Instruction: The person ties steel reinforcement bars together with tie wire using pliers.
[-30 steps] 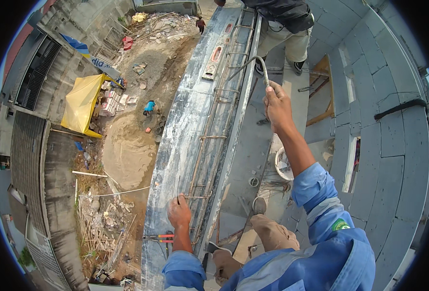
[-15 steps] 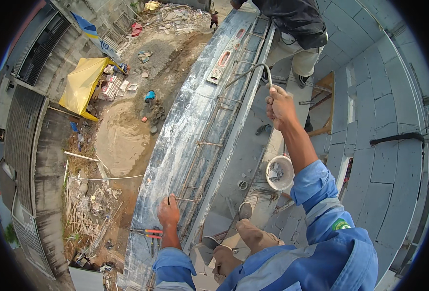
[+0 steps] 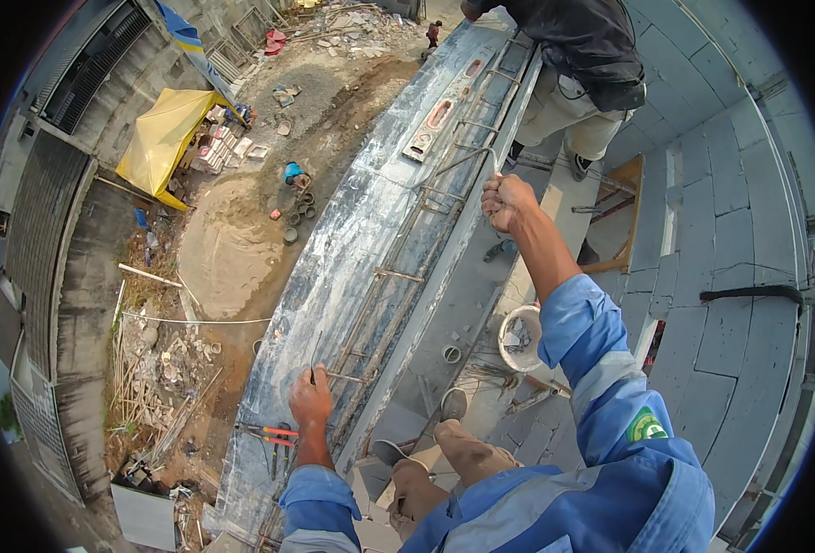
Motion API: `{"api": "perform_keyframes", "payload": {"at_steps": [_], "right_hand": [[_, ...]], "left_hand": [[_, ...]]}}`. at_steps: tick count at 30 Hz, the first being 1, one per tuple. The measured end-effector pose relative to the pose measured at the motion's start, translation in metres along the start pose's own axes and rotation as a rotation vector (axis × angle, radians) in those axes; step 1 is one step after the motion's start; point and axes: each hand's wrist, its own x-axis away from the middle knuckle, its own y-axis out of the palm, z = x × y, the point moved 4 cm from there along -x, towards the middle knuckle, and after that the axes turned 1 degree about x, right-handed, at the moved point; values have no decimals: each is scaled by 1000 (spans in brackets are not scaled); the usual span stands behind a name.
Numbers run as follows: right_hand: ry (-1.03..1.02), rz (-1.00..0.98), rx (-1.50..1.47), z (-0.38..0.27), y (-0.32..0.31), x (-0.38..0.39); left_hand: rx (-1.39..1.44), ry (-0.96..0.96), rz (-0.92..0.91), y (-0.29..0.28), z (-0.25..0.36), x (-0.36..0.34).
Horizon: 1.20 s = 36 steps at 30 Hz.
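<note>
My right hand (image 3: 509,203) is closed round the end of a bent grey metal rod (image 3: 493,164), beside the far part of a long rebar cage (image 3: 398,274). The rod runs from my fist toward the cage bars. At the near part of the cage my left hand (image 3: 311,398) is closed on a thin dark wire (image 3: 316,348) that sticks up from the fist. A cross tie of the cage meets that hand. The cage lies lengthwise on a grey, stained slab (image 3: 334,276). Pliers with red-orange handles (image 3: 278,435) lie on the slab just below my left hand.
A red and white spirit level (image 3: 440,115) lies farther along the slab. A co-worker in dark clothes (image 3: 592,46) stands at the far end. Right are a bucket (image 3: 507,346) and a grey block wall (image 3: 693,323). Past the slab's left edge, the ground lies far below, with a sand pile (image 3: 228,249).
My right hand has come down and slightly left with the rod, whose raised curve now sits lower against the cage. My left hand keeps its place at the cage. The view has shifted a little.
</note>
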Motion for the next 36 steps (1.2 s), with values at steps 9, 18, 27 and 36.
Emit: {"api": "perform_keyframes", "payload": {"at_steps": [9, 18, 27, 36], "right_hand": [[-780, 294, 2176, -48, 24, 11], [-680, 197, 2544, -51, 100, 11], [-895, -945, 2980, -13, 81, -80], [-969, -916, 2886, -13, 73, -58]], "left_hand": [[2, -54, -11, -10, 5, -1], [16, -43, 85, -15, 3, 3], [48, -81, 53, -12, 5, 3], [86, -113, 68, -15, 2, 4]]}}
